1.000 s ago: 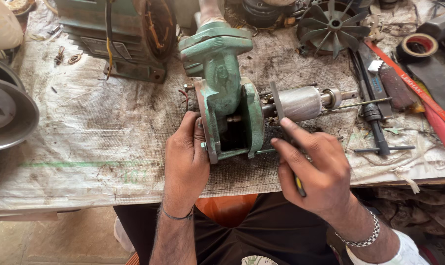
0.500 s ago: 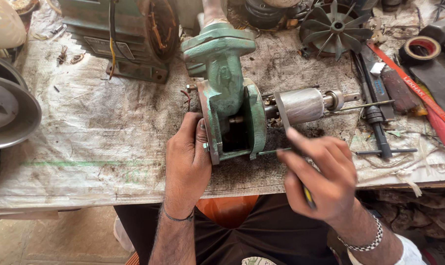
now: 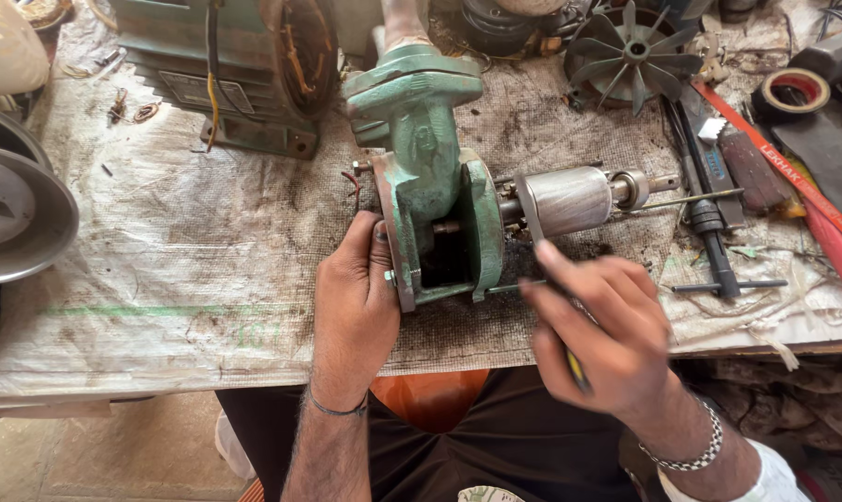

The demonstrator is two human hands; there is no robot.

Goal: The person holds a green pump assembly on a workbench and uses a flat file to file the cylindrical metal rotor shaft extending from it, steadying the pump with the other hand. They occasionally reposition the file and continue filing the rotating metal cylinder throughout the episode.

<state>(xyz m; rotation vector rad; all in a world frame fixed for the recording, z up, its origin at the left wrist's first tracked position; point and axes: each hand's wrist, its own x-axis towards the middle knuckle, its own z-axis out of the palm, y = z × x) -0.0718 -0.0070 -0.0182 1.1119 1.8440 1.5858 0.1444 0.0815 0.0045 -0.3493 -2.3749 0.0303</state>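
A green cast pump housing [image 3: 430,200] lies on the cloth-covered bench, with a grey metal rotor [image 3: 574,198] and its shaft sticking out to the right. My left hand [image 3: 356,307] presses against the housing's left flange, thumb up along its edge. My right hand [image 3: 602,330] is closed around a screwdriver with a dark and yellow handle [image 3: 577,370]; its thin shaft [image 3: 509,288] points left into the lower right side of the housing.
A green motor body [image 3: 235,70] stands at the back left and a dark fan impeller [image 3: 633,51] at the back right. Tools, a tape roll [image 3: 791,91] and a red bar [image 3: 793,177] lie at the right. A metal bowl [image 3: 12,214] sits at the left edge.
My right hand has shifted slightly right and down along the bench edge while keeping the screwdriver. My left hand and the housing have stayed in place.
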